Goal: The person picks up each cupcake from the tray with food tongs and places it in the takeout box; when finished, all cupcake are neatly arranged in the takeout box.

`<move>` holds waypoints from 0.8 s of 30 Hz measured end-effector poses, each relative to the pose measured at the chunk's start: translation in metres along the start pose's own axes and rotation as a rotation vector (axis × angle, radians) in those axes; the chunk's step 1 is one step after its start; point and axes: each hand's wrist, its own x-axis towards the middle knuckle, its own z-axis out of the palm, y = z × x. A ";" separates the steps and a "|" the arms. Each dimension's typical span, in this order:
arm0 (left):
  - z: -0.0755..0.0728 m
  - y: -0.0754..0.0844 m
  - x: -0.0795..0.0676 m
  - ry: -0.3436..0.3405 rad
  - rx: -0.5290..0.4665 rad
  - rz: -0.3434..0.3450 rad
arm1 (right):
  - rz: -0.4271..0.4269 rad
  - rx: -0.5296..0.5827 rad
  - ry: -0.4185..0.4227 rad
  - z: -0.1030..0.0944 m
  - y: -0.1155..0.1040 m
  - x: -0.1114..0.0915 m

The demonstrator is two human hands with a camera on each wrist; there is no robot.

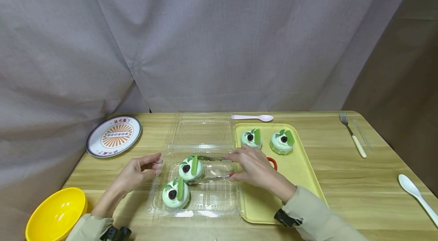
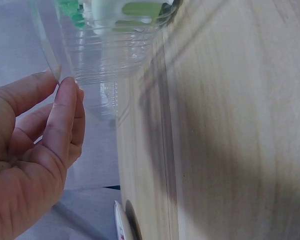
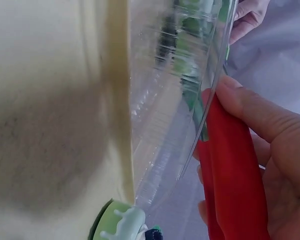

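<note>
Holding red-handled tongs (image 3: 237, 172) in the right grip (image 1: 254, 167), curled round the handles with thumb and fingers. With metal arms pointing left from that grip, straddling a pale green cake (image 1: 189, 172) inside the clear box (image 1: 213, 197), between the two grips and near the left one. Cannot tell whether squeezed by the tongs or only flanked. With the left grip (image 1: 134, 175), pinching the box's rim between thumb and fingertips, to the left of that cake.

In the same box, to the right and on the near side of the left grip, see a second cake (image 1: 175, 195), close up against the first; cannot tell whether touching. Just beyond the right grip, on a yellow tray (image 1: 295, 174), find a third cake (image 1: 251, 139), partly hidden by that grip, and farther right, a fourth cake (image 1: 281, 144).

Likely light, soft and easy to dent, perhaps slick where creamy. Best taken low around the sides with a slight, even squeeze, clear of the dark berry (image 1: 186, 168) and green slice (image 1: 194, 165) on top, probably easy to knock off. Treat the box as thin, springy plastic, apt to slide or buckle; well served by a light pinch at the rim, as with the left grip.
</note>
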 end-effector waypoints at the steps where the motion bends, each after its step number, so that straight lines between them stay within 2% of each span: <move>1: 0.000 0.000 0.000 -0.001 0.000 -0.001 | 0.009 0.009 -0.007 0.000 -0.001 0.001; 5: 0.000 0.000 0.000 -0.003 -0.001 -0.008 | 0.035 0.038 -0.033 0.001 -0.005 0.003; 15: 0.000 -0.002 0.001 0.001 -0.005 -0.001 | 0.044 0.002 -0.037 0.001 -0.010 0.003; 24: 0.000 -0.001 0.000 -0.001 -0.003 -0.012 | 0.091 0.080 -0.078 -0.003 -0.010 0.001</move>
